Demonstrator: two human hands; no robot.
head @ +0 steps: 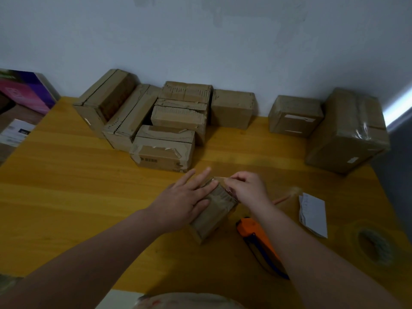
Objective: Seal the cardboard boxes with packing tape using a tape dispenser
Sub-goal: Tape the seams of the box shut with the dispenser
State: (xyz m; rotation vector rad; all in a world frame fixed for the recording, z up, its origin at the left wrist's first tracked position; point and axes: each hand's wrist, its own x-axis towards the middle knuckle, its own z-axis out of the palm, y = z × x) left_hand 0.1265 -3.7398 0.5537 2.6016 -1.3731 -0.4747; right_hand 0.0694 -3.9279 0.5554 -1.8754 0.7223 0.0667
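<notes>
A: Head view. Where's the small cardboard box [218, 210]?
B: Near the middle of the worktop [89, 186], which is yellow wood with visible grain. The box is brown and oblong with a ribbed corrugated top.
A: Left grip [185, 201]?
B: Flat palm, fingers straight, pressing on the box top.
A: Right grip [247, 188]?
B: Fingers curled, pinching a strip of clear glossy tape [219, 178] at the box's far end. The strip is crinkled. Can't tell where it sticks.
A: Tape dispenser [249, 230]?
B: Orange plastic with a dark blue part. It's lying on the worktop just right of the box, partly hidden by the right forearm.
A: Rest?
B: Worn brown boxes [176, 121] are stacked along the white wall, edges frayed. There's a bigger box [350, 134] far right, wrapped in shiny tape. White folded paper [314, 212] lies right of the dispenser, and a blurred ring-shaped roll [374, 246] sits near the right edge.
</notes>
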